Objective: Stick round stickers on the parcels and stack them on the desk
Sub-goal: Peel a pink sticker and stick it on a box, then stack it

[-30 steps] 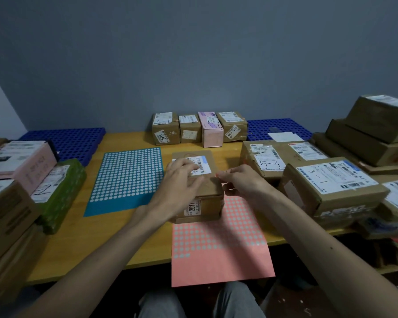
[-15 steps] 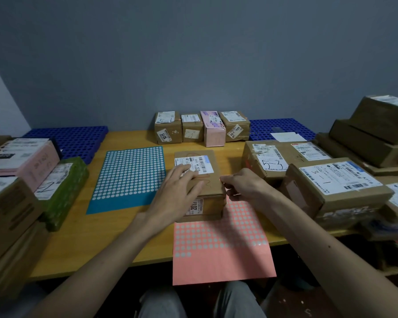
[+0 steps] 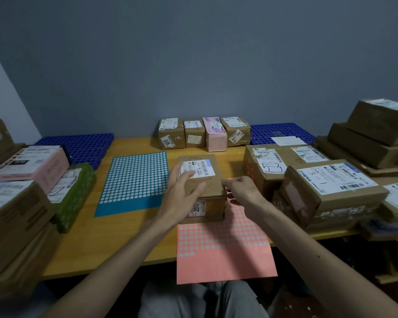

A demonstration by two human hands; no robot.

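Note:
A small brown parcel (image 3: 210, 185) with a white label lies at the middle of the wooden desk (image 3: 115, 237). My left hand (image 3: 182, 196) rests flat on its top, fingers straight and reaching onto the label. My right hand (image 3: 241, 191) is at the parcel's right side, fingers curled, just above the pink sticker sheet (image 3: 223, 249) that runs under the parcel's near edge. Whether it pinches a sticker is hidden. A blue sticker sheet (image 3: 133, 182) lies to the left of the parcel.
Several small parcels (image 3: 202, 133) stand in a row at the back. Larger boxes (image 3: 331, 187) crowd the right side and more boxes (image 3: 21, 203) the left. Blue plastic pallets (image 3: 83, 145) lie behind on both sides. The pink sheet overhangs the desk's front edge.
My left hand slid slightly back along the parcel's top. My right hand dropped a little from the parcel's upper right edge towards the pink sheet. The parcel stayed in place.

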